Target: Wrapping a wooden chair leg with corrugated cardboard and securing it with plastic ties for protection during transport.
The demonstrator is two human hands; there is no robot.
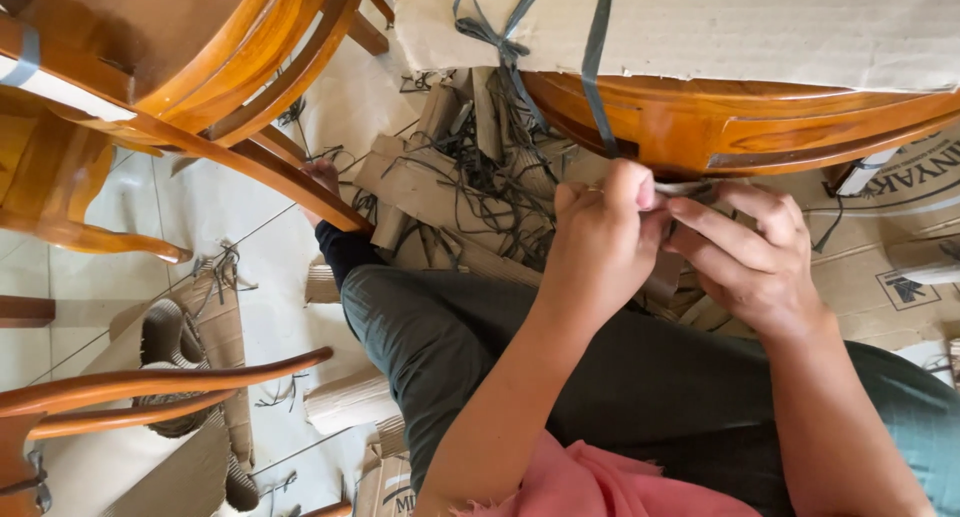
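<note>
Pinching: left hand (600, 242) and right hand (755, 262), fingers closed on grey strap end (685, 189) (partly hidden).
Edge: wooden furniture rim (740, 127) at 12 o'clock, touching.
Room: cardboard scraps (440, 187) at 10 o'clock.

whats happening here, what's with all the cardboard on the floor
A person sits on the tiled floor, both hands at the edge of a varnished wooden furniture piece wrapped in cardboard. The left hand and right hand pinch something small between them, likely a grey packing strap. Torn cardboard scraps and cut straps lie heaped by the legs, and wooden chairs stand to the left.
</note>
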